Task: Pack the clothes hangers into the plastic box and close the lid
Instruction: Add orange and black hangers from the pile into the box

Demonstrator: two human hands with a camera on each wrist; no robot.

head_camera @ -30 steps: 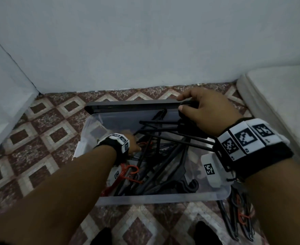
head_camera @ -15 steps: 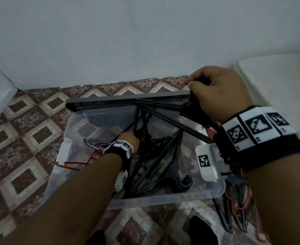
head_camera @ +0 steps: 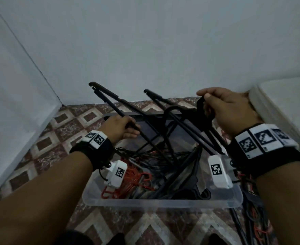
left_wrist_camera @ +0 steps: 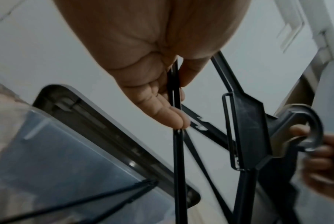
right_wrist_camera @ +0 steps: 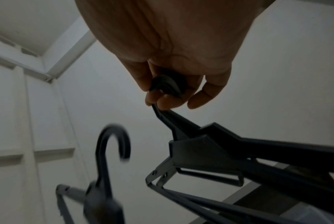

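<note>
A clear plastic box (head_camera: 163, 202) stands on the tiled floor with a tangle of black and red hangers (head_camera: 133, 179) inside. Its dark grey lid (head_camera: 145, 118) stands at the far rim, also in the left wrist view (left_wrist_camera: 108, 124). My right hand (head_camera: 205, 101) pinches the hooks of some black hangers (head_camera: 201, 112) above the box; the right wrist view shows the fingers (right_wrist_camera: 168, 94) curled round a hook. My left hand (head_camera: 131, 129) grips the thin lower bar of a hanger (left_wrist_camera: 178, 159). Another black hanger's hook (right_wrist_camera: 112, 144) hangs loose among the bars.
More black and red hangers (head_camera: 251, 218) lie on the floor to the right of the box. A white mattress (head_camera: 287, 103) borders the right side, a white wall panel (head_camera: 13, 103) the left. A pale wall rises behind the box.
Both hands have risen. The right hand has lifted the black hangers up out of the box, and the left hand has come out of the box and taken hold of a hanger bar.
</note>
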